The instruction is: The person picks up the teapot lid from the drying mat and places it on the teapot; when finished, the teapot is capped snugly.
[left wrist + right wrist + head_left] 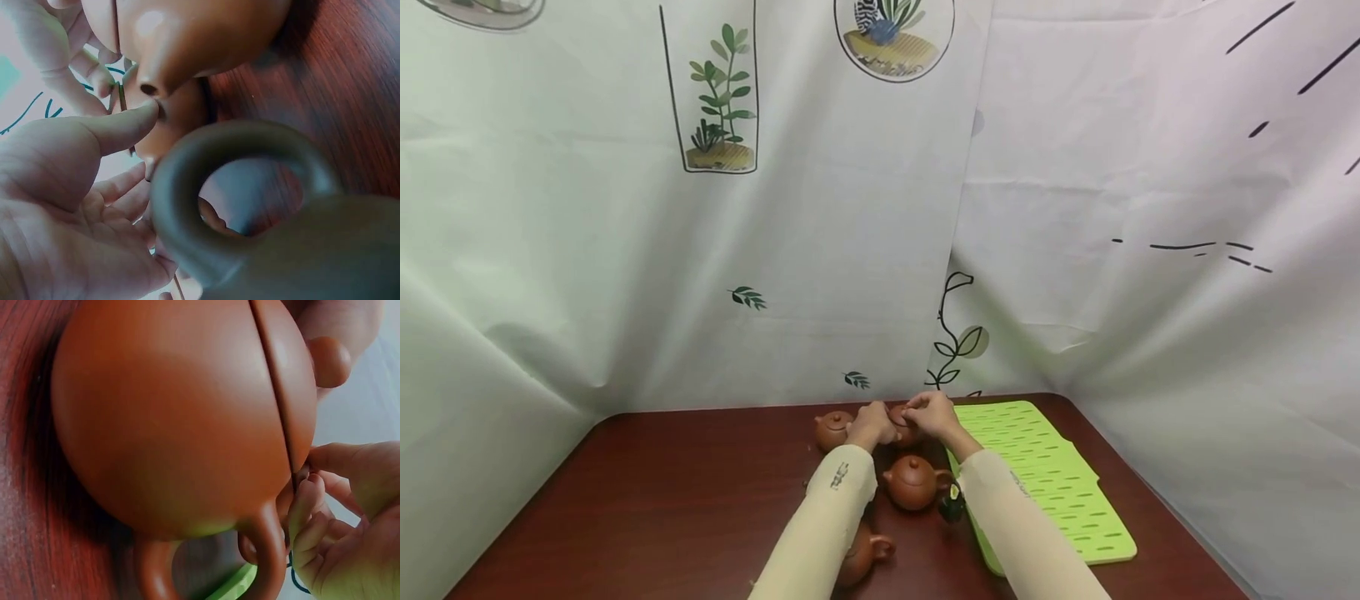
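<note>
At the back of the table stands a brown clay teapot (900, 427) with both hands at it. My left hand (872, 423) holds its side; in the left wrist view the thumb (128, 128) lies against the body and the fingers curl below. My right hand (931, 414) pinches at the lid on top, its thumb and forefinger close together at the lid's edge in the right wrist view. A nearer teapot (169, 419), lid on, partly hides this grip there. That nearer teapot's spout (156, 78) overlaps the held teapot in the left wrist view.
A teapot (833, 431) stands left of my left hand, and another (859, 557) nearer, partly behind the left sleeve. A dark handle (169, 187) looms close to the left wrist camera. A green slotted mat (1045, 475) lies right, under the right forearm. A white printed curtain (850, 250) hangs behind.
</note>
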A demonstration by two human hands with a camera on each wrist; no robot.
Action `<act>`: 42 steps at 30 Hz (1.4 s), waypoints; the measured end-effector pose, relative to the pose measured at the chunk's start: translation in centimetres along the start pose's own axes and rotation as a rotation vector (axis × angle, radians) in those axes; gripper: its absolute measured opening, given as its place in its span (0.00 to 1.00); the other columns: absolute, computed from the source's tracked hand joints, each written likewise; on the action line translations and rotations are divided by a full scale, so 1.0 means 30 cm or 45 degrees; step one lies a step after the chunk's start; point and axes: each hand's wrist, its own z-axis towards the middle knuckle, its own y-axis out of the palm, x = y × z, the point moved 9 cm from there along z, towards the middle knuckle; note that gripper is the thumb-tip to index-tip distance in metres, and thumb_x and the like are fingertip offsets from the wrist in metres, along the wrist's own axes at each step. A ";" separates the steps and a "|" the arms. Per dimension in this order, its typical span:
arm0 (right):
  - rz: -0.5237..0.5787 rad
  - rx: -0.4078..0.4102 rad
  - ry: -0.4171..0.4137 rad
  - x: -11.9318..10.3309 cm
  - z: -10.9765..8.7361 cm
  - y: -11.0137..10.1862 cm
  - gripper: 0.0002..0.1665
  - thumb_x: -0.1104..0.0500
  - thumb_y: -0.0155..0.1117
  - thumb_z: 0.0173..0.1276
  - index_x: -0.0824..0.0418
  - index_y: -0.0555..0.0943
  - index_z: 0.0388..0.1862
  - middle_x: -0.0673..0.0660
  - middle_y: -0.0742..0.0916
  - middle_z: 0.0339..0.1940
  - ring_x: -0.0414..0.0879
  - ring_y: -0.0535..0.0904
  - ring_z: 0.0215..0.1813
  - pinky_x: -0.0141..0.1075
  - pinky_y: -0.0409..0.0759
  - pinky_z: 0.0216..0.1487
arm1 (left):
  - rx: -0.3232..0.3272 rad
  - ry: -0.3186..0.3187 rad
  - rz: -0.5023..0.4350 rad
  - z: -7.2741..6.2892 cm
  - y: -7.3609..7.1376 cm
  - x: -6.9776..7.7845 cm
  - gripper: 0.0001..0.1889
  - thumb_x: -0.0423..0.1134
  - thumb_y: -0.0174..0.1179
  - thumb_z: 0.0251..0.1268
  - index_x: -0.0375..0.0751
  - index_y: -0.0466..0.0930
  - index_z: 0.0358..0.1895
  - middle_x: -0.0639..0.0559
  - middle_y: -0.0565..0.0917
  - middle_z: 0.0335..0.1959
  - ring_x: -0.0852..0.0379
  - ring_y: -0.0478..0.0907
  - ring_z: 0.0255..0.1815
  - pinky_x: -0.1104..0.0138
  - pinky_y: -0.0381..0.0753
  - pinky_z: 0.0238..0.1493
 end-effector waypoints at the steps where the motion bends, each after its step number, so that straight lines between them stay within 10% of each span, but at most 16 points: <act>1: -0.003 -0.002 -0.002 -0.001 0.001 0.001 0.04 0.62 0.72 0.61 0.62 0.88 0.32 0.53 0.87 0.30 0.45 0.80 0.34 0.38 0.78 0.36 | 0.001 -0.003 0.001 0.001 -0.003 -0.001 0.18 0.37 0.73 0.56 0.36 0.80 0.47 0.40 0.81 0.43 0.41 0.76 0.55 0.38 0.63 0.63; 13: 0.084 0.013 0.009 0.024 -0.005 0.003 0.06 0.62 0.74 0.60 0.64 0.88 0.34 0.55 0.87 0.31 0.47 0.81 0.35 0.39 0.79 0.36 | 0.016 0.044 0.086 0.000 -0.071 -0.010 0.21 0.39 0.72 0.59 0.34 0.80 0.52 0.38 0.81 0.50 0.39 0.75 0.57 0.44 0.69 0.59; 26: 0.101 0.029 0.026 0.105 -0.029 -0.061 0.10 0.62 0.72 0.61 0.66 0.86 0.39 0.55 0.84 0.25 0.44 0.79 0.22 0.37 0.79 0.24 | 0.140 0.067 -0.034 0.020 -0.228 -0.150 0.26 0.39 0.65 0.66 0.41 0.74 0.67 0.41 0.77 0.63 0.40 0.72 0.64 0.44 0.63 0.64; 42: 0.191 -0.085 -0.089 0.019 -0.078 -0.034 0.09 0.67 0.69 0.63 0.69 0.85 0.42 0.55 0.85 0.27 0.42 0.79 0.22 0.35 0.79 0.24 | 0.058 -0.009 0.052 0.019 -0.198 -0.344 0.20 0.35 0.48 0.70 0.38 0.78 0.62 0.42 0.80 0.61 0.39 0.72 0.64 0.40 0.57 0.63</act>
